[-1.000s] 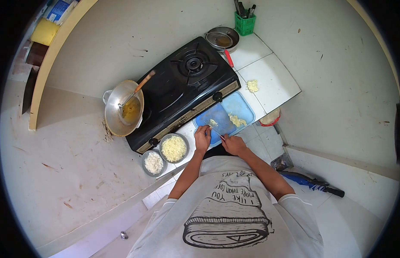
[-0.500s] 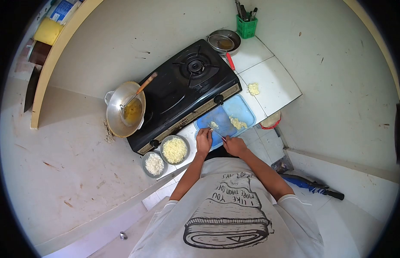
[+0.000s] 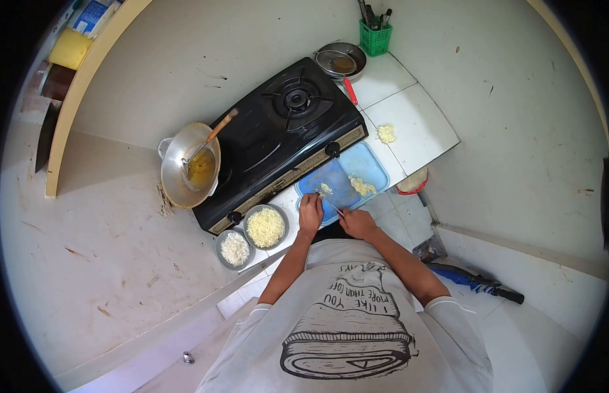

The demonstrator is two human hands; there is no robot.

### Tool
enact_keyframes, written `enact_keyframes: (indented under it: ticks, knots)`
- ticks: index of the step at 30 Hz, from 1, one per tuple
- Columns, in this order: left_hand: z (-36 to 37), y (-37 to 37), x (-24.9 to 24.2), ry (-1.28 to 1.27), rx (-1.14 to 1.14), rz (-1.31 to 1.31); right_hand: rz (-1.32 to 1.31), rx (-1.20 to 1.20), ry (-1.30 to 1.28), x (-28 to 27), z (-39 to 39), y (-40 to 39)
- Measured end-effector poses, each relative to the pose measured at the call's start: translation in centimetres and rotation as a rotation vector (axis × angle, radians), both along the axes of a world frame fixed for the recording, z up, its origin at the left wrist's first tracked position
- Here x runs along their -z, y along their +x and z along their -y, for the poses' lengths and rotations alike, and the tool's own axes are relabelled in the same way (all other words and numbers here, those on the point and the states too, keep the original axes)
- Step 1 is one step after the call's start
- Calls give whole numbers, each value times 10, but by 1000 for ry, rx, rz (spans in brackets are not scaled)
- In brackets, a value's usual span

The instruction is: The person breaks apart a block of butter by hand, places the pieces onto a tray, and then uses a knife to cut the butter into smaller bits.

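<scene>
Two hands low over the blue cutting board (image 3: 347, 173), beside the black stove (image 3: 281, 131). Right hand (image 3: 357, 223) closed around a knife (image 3: 332, 205), blade angled toward pale chopped bits (image 3: 324, 190) on the board. Left hand (image 3: 309, 211) curled, fingertips pressing down by those bits (grip too small to judge). Two filled bowls (image 3: 265, 226) just left.

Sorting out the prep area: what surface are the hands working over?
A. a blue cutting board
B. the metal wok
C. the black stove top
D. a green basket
A: the left hand and right hand rest at the edge of the blue cutting board, beside the stove.
</scene>
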State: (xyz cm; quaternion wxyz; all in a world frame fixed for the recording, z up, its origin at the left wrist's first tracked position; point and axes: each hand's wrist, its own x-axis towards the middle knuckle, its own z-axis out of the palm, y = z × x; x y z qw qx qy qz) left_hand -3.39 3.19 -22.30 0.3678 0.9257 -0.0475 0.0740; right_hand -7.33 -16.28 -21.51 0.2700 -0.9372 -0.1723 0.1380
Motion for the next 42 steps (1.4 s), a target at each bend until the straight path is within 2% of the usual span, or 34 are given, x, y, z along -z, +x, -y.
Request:
enact_keyframes:
  ticks: [8,31,37,42]
  knots:
    - [0,0,-1,10,9,13,-65,29,-76,-2,-15,12]
    - [2,-1,5,32,-2,48,-74,-2,-67,-6,-6,6]
    - [3,1,-2,-82,-52,-17,-69,16,-80,0,-9,9]
    - [3,1,-5,-77,-79,-3,-68,-10,-56,-4,0,6]
